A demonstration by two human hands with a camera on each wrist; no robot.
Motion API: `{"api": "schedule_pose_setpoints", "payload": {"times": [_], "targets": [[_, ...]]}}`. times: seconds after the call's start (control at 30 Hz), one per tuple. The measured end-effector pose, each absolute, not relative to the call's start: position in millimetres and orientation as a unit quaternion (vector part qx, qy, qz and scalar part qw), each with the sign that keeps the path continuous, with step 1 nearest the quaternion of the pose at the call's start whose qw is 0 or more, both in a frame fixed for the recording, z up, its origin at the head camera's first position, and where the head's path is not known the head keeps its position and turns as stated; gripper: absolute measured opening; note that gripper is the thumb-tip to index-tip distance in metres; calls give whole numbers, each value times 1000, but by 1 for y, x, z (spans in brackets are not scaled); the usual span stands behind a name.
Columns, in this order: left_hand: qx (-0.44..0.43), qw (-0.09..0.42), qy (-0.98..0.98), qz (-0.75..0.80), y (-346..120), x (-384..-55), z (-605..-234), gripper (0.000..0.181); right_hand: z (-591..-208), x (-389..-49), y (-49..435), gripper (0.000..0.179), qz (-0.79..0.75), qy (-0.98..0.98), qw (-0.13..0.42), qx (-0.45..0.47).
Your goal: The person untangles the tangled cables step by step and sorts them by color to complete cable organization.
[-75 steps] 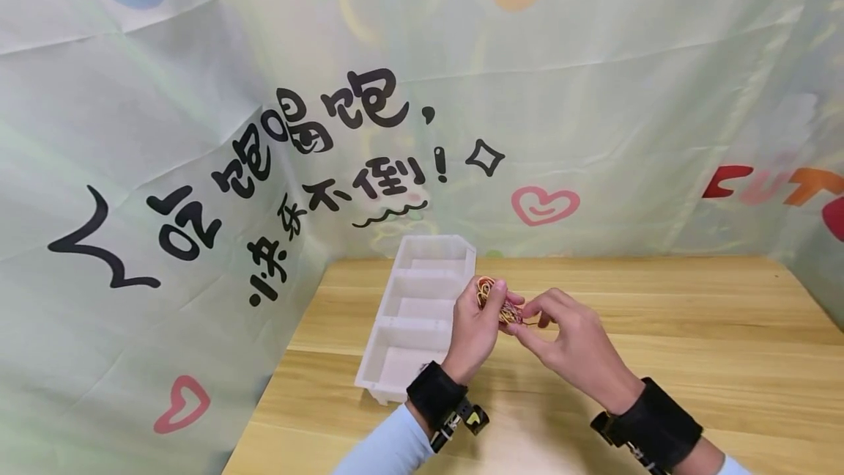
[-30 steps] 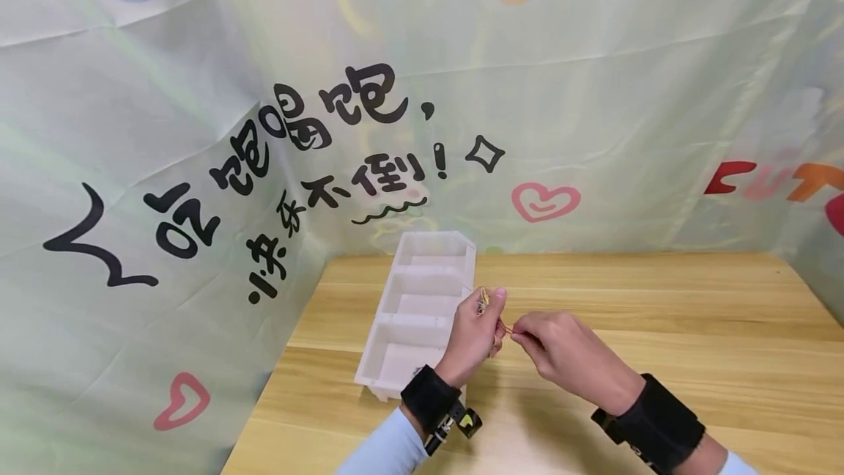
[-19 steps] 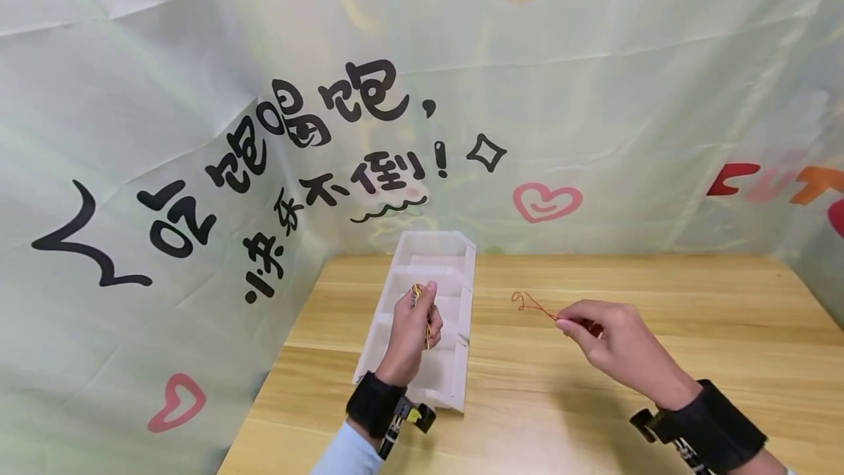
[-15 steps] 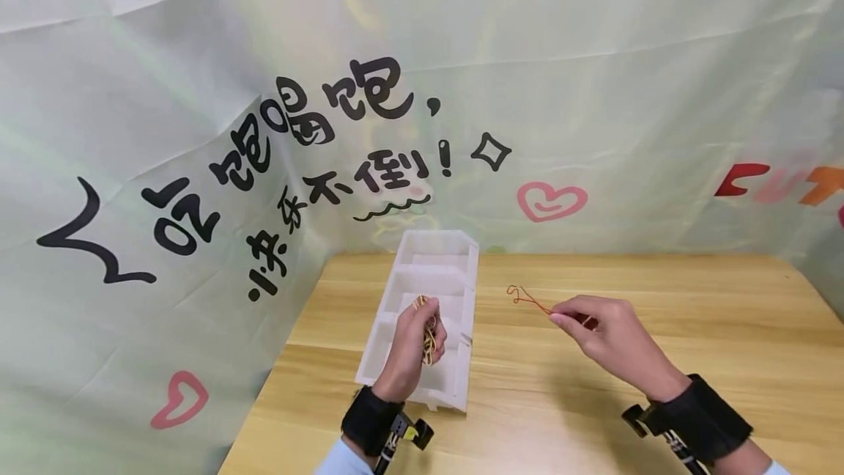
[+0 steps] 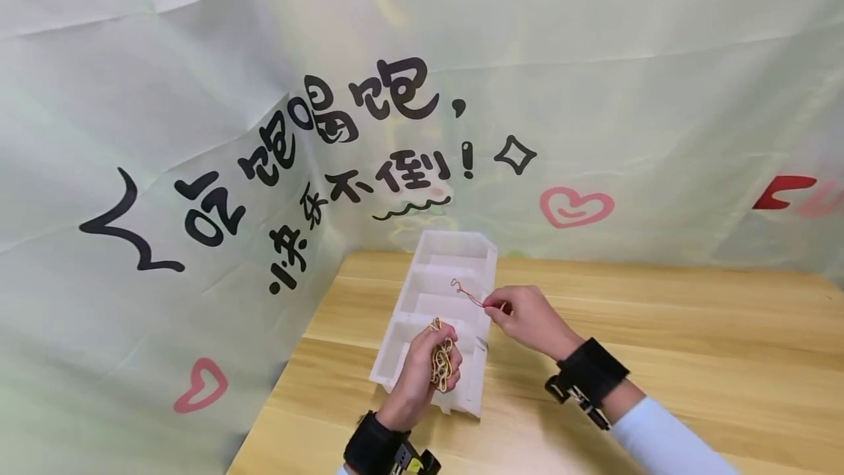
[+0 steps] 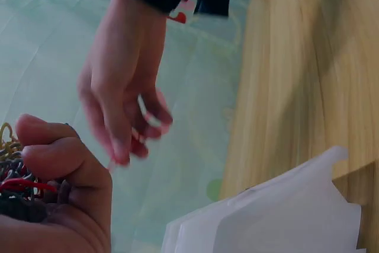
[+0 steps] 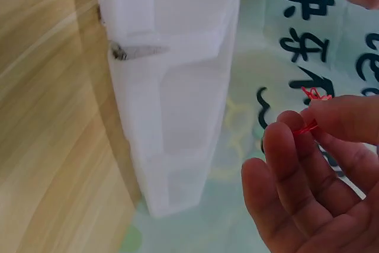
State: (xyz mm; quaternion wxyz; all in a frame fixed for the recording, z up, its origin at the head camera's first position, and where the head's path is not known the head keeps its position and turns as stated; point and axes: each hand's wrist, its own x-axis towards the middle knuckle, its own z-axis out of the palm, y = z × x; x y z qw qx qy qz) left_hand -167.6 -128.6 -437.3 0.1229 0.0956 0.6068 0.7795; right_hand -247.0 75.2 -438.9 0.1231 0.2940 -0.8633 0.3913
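Note:
My left hand grips a tangled bunch of thin coloured rubber bands, with yellow, dark and red loops showing in the left wrist view. My right hand pinches a few thin red rubber bands between thumb and fingertips. Their free ends stick out to the left, above the middle compartment of a white divided box. In the right wrist view the red bands show at the thumb tip, the other fingers loosely bent. The left hand is over the box's near compartment and hides part of it.
The box stands on a wooden table, towards its left side. A printed cloth hangs behind the table and along its left. Black bands with small cameras sit on both wrists.
My right hand drew the red bands out of the bunch and away to the right, then came back left over the box. The left hand moved left and down towards the near compartment, still holding the bunch.

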Motion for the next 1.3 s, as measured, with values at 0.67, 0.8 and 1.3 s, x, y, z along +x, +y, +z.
{"api": "schedule_pose_setpoints", "payload": {"times": [0.67,0.8,1.3], "targets": [[111,149,619,763,-114,-172,-437,52,-442,-242,74,13,420,-859,90,278],[122,165,609,766,-114,-173,-435,61,-435,-236,79,12,422,-853,99,292],[138,182,614,756,-104,-171,-437,59,-417,-202,98,13,470,-825,92,299]]}}
